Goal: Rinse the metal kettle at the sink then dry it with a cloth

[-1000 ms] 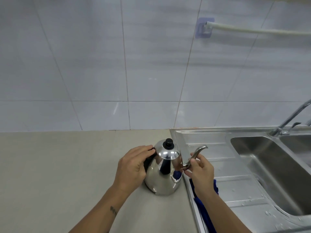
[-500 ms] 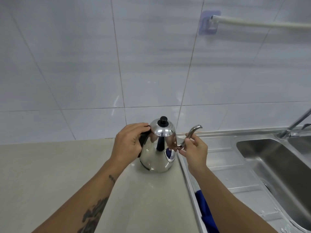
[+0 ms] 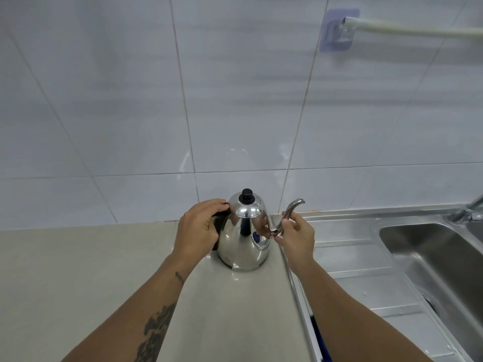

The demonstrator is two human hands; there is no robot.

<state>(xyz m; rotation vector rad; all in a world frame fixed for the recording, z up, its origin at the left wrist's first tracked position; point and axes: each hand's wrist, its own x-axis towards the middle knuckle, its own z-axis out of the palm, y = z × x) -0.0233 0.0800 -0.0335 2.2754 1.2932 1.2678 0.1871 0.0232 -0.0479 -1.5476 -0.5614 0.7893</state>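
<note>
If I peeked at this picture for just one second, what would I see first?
First you'd see the shiny metal kettle standing on the beige counter, in the middle, beside the steel sink. The left hand grips its black handle and the right hand pinches its thin curved spout. A bit of blue cloth peeks out under the right arm.

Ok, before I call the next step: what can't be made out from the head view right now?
- Kettle handle: mostly covered by the left hand.
- Cloth: only a blue sliver shows; the right forearm and the bottom edge hide the rest.
- Tap: spout cut off by the right edge.
- Sink drain: partly cut off by the right edge.
- Kettle's wetness: its mirror finish makes this unreadable.
- Right hand: fingers on the spout, grip firmness unclear.
</note>
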